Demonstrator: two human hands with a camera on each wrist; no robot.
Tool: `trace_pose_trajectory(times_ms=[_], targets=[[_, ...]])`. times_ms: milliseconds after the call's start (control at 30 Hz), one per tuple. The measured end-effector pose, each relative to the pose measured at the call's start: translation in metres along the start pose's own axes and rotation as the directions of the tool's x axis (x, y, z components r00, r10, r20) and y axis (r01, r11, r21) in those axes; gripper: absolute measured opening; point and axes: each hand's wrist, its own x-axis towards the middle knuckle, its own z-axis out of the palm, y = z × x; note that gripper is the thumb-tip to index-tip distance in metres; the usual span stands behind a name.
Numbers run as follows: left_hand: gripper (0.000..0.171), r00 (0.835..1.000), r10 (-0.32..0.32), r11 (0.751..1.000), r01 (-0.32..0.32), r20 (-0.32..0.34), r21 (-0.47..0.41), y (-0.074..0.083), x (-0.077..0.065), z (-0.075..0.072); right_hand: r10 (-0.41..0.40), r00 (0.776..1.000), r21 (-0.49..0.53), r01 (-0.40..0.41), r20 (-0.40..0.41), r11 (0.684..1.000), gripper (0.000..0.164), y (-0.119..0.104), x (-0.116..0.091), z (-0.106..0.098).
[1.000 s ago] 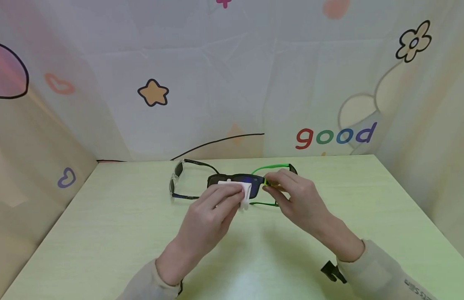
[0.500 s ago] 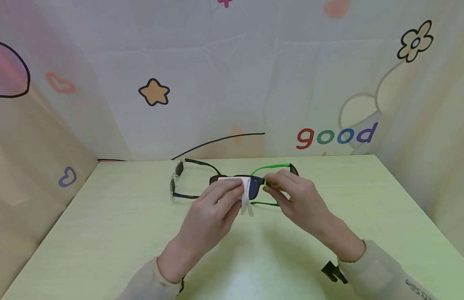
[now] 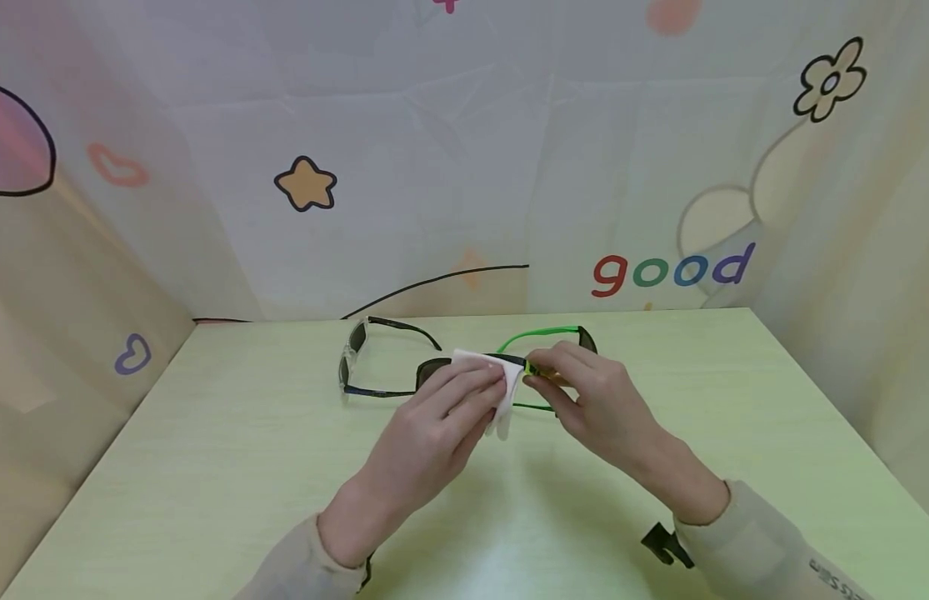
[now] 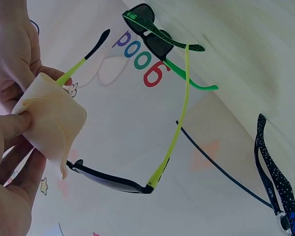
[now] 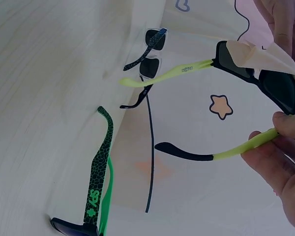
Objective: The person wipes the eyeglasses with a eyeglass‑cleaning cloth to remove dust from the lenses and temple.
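Your left hand (image 3: 434,425) pinches white cloth (image 3: 511,385) against yellow-templed sunglasses (image 5: 280,91) | right hand (image 3: 606,404) pinches their temple (image 5: 246,145) | green-templed sunglasses (image 5: 99,179) behind right fingers (image 3: 561,358)

I'm looking at a small curtained-off tabletop booth; whether it stands in a home, an office or a studio, I can't tell. From the near side of the pale wood-look table (image 3: 209,450), a creased, printed cloth (image 3: 434,167) closes off twelve o'clock, with matching drapes (image 3: 869,333) at ten and two. A cartoon star (image 3: 306,183) shows at eleven, colourful "good" lettering (image 3: 691,271) at one.
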Motion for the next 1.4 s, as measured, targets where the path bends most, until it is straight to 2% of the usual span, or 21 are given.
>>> trace_pose_trajectory(times_ms=[167,500,700,900,1100,1400], targets=[[0.033,1.000,0.011,1.000,-0.011,-0.001,0.003,0.001,0.001,-0.002,0.011,1.000,-0.022,-0.011,-0.006,1.000,0.033,0.000,0.000,0.000],[0.042,1.000,0.011,0.999,-0.011,-0.005,0.045,0.002,-0.002,-0.006,0.053,0.998,-0.034,-0.054,-0.027,0.998,0.034,0.001,0.000,-0.003],[0.045,0.999,-0.047,0.997,0.046,0.009,0.065,-0.003,-0.008,-0.010,0.082,0.996,-0.027,-0.084,-0.040,0.996,0.034,0.001,0.001,-0.005],[0.043,0.993,-0.120,0.991,0.121,-0.019,0.060,-0.011,-0.010,-0.011,0.064,0.995,-0.025,-0.066,-0.074,0.998,0.034,0.002,0.002,-0.008],[0.042,0.981,-0.192,0.980,0.192,-0.010,0.060,-0.016,-0.013,-0.011,0.026,0.995,-0.007,-0.027,-0.099,1.000,0.036,0.003,0.001,-0.009],[0.044,0.972,-0.235,0.969,0.235,-0.006,0.077,-0.024,-0.023,-0.010,0.019,0.992,-0.006,-0.020,-0.124,1.000,0.038,0.005,0.000,-0.013]])
